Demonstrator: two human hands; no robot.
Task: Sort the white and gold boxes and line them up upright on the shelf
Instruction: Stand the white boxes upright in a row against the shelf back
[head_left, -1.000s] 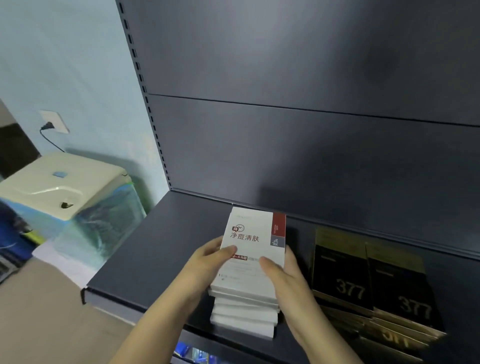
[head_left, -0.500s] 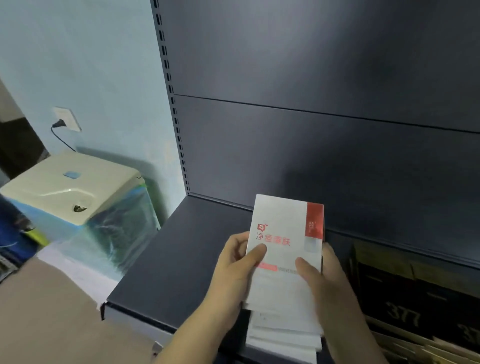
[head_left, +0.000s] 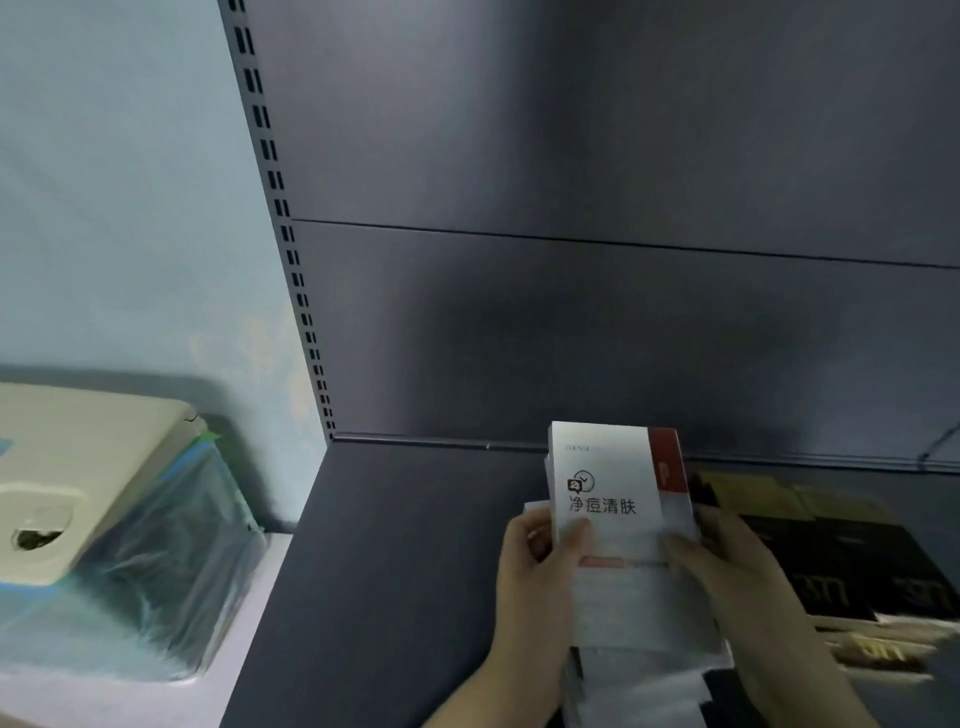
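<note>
Head cam, only view.

**Risks (my read):**
- The white boxes in hand look like several thin ones bunched together, w/ edges fanned at the left. One could slide out and drop past the front edge of the shelf.
- The grip sits on the lower half and the top is free, so the bunch may splay.
- Thin boxes stood on end may tip fwd or domino unless they lean on the back panel.
- A swing to the right could knock the gold boxes, which lie flat in overlapping piles just beside the right hand.

**Position:**
- The white boxes are tilted up toward upright, printed face to cam, over the flat white stack at shelf front.
- They sit between the hands. The left hand is on the left edge, the right hand on the right edge, and both thumbs lie across the face.
- The fingers of both hands are curled and clamped on the boxes; the rest are hidden behind.
- The bottom edge is blurred, so can't tell if it touches the stack.
- Nothing stands upright yet.
</note>
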